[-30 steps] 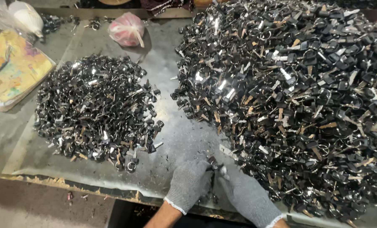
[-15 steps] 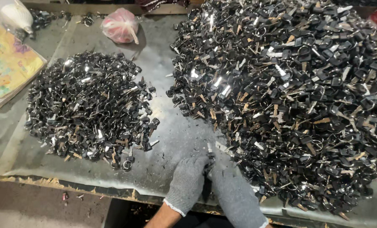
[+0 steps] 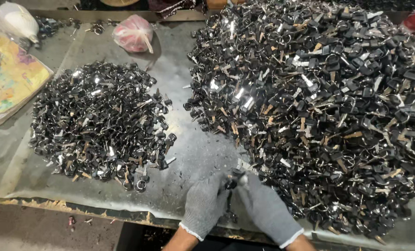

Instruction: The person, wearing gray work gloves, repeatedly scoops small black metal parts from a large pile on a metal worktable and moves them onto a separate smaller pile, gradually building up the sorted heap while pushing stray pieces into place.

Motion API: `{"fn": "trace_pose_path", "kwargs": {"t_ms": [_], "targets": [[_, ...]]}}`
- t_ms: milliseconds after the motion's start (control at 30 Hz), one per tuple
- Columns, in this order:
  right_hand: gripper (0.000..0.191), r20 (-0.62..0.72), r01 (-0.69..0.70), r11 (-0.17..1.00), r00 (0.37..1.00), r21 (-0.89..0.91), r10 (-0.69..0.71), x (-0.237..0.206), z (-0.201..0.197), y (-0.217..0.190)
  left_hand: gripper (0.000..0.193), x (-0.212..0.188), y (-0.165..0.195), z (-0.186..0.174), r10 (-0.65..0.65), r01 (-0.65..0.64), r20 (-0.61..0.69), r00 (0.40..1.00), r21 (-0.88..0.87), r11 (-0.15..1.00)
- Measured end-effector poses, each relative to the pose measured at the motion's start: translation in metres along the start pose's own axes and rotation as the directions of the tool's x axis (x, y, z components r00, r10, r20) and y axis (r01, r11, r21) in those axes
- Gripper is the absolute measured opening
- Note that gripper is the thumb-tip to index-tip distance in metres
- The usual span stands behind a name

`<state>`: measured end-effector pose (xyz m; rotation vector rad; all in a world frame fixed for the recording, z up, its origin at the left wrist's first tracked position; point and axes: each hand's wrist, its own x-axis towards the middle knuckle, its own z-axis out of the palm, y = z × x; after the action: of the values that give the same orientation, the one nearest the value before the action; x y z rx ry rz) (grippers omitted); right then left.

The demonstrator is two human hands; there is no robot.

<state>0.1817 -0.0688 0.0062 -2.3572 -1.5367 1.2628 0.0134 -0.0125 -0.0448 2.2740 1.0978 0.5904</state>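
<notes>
both gloves pinched on one small dark piece at the table's front edge

your left hand in its grey knit glove [image 3: 206, 204] and your right hand in the same grey knit glove [image 3: 266, 208] meet fingertip to fingertip, closed together on a small black-and-silver key-like metal piece [image 3: 233, 180]. the piece sits between the two gloves, just above the front edge of the grey sheet-covered table [image 3: 189, 153]; its exact shape is too small to make out.

just beside your right hand begins the large heap of black-headed metal keys and rings [image 3: 319, 102], which fills the right half of the table and runs to the far edge. well apart on your left lies the smaller, flatter pile of the same dark keys and rings [image 3: 100, 118].

judging by the two piles, the smaller one looks like the finished share and the big heap the part left. most of the work is ahead of you.

further out: a pink knotted plastic bag [image 3: 134, 35] at the back, a yellow printed card sheet [image 3: 7, 83] at far left.
</notes>
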Motion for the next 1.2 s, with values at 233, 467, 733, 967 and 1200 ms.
{"fn": "trace_pose_path", "kwargs": {"t_ms": [233, 467, 733, 967, 1200], "targets": [[0.054, -0.199, 0.177, 0.964, 0.956, -0.2, -0.216, -0.006, 0.037, 0.024, 0.021, -0.005, 0.002, 0.001, -0.01, 0.013, -0.022, 1.0, 0.158, 0.987], [0.043, -0.058, 0.243, 0.896, 0.957, -0.372, -0.284, 0.012, 0.054, 0.027, 0.036, -0.004, 0.005, -0.004, 0.087, -0.092, -0.064, 0.994, -0.083, 0.992], [0.022, 0.054, 0.438, 0.784, 0.884, -0.44, -0.464, 0.01, 0.034, 0.017, 0.032, -0.003, 0.01, -0.005, 0.128, -0.13, -0.03, 0.991, -0.045, 0.991], [0.049, 0.013, -0.1, 0.99, 0.995, -0.101, 0.102, -0.007, 0.018, 0.015, 0.036, -0.001, 0.019, -0.02, -0.112, 0.114, 0.043, 0.993, -0.029, 0.993], [0.054, -0.052, 0.049, 0.994, 0.997, -0.1, -0.054, -0.002, 0.036, 0.032, 0.034, 0.008, 0.025, -0.009, -0.028, 0.035, -0.055, 0.998, 0.137, 0.99]]}}
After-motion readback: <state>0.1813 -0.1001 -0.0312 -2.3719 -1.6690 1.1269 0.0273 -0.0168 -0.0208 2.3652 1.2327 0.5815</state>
